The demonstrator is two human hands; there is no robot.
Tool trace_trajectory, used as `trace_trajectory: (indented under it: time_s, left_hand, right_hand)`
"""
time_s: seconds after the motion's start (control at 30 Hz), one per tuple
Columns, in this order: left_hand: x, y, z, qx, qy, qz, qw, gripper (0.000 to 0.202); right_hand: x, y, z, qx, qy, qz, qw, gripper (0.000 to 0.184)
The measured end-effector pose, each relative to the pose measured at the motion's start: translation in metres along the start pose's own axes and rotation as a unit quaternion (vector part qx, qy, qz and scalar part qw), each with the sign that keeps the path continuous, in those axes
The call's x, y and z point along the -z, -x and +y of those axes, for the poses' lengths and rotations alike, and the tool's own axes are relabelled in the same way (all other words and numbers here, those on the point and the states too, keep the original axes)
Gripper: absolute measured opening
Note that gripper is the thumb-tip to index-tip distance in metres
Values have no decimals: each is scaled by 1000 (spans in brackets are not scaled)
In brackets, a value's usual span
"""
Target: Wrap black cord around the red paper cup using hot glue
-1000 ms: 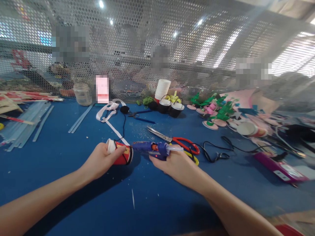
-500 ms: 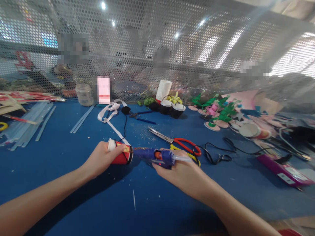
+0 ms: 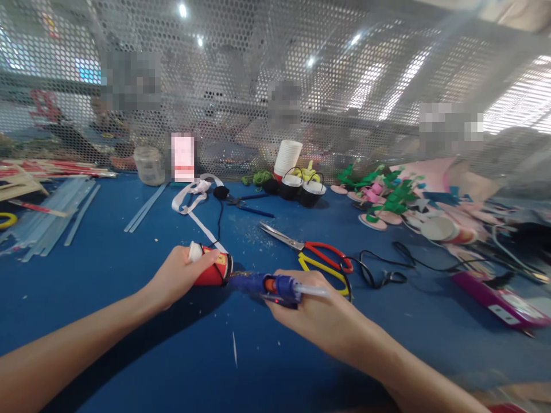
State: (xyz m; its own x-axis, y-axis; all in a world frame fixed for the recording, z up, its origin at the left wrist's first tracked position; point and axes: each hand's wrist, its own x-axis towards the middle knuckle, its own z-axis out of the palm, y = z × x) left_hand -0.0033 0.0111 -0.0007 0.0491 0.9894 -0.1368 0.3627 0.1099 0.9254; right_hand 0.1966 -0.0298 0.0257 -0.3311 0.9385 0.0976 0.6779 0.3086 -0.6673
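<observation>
My left hand [image 3: 174, 272] is closed around a red paper cup [image 3: 214, 272] lying on its side, with black yarn [image 3: 220, 221] running from it to a small black ball. A white ribbon [image 3: 204, 226] also leads to the cup. In my right hand [image 3: 312, 304] is a blue hot glue gun [image 3: 262, 285] with a clear glue stick [image 3: 312, 291] sticking out of its back and a small red light lit. The gun's nozzle meets or nearly meets the cup's rim. Scissors [image 3: 297, 245] with red and yellow handles lie just beyond my right hand.
Glue sticks [image 3: 55, 215] lie at the left near a glass jar [image 3: 148, 166]. Pliers [image 3: 252, 205], small black buckets [image 3: 312, 193] and stacked white cups [image 3: 288, 158] stand farther back. Green and pink craft pieces [image 3: 396, 198] and a purple power strip [image 3: 499, 298] with a cable are at the right.
The glue gun in my right hand has shifted slightly left and down, its nozzle now lower along the cup's rim. My left hand holds the cup in nearly the same place.
</observation>
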Motion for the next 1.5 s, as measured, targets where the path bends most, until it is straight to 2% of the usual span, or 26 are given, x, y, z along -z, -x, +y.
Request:
trace_trajectory:
  time_s: [0.13,0.37,0.53,0.9,1.17,1.37,1.43,1.5]
  left_hand:
    - [1,-1,-3,-3,-1,-17,1000,33]
    - [1,1,-1,-4,-6,-23,1000,33]
    - [-1,2,-1,-19,-6,-15,1000,31]
    - [-1,4,0,-43,-18,-19,999,32]
    - [1,2,1,-17,21,-11,1000,33]
    - [2,1,2,5,56,-22,998,35]
    - [3,2,3,17,82,-30,996,34]
    - [3,2,3,25,117,-38,992,33]
  right_hand:
    - [1,0,1,3,-6,0,1000,16]
    - [2,-4,5,12,-4,67,998,14]
    - [1,-9,7,3,7,79,997,15]
    - [0,-13,9,-35,-34,42,998,14]
    - [1,-2,3,17,36,57,998,13]
    - [1,-2,-1,22,39,53,998,17]
    - [5,-3,-1,5,13,30,999,15]
    - [10,-6,0,-30,-43,-19,998,13]
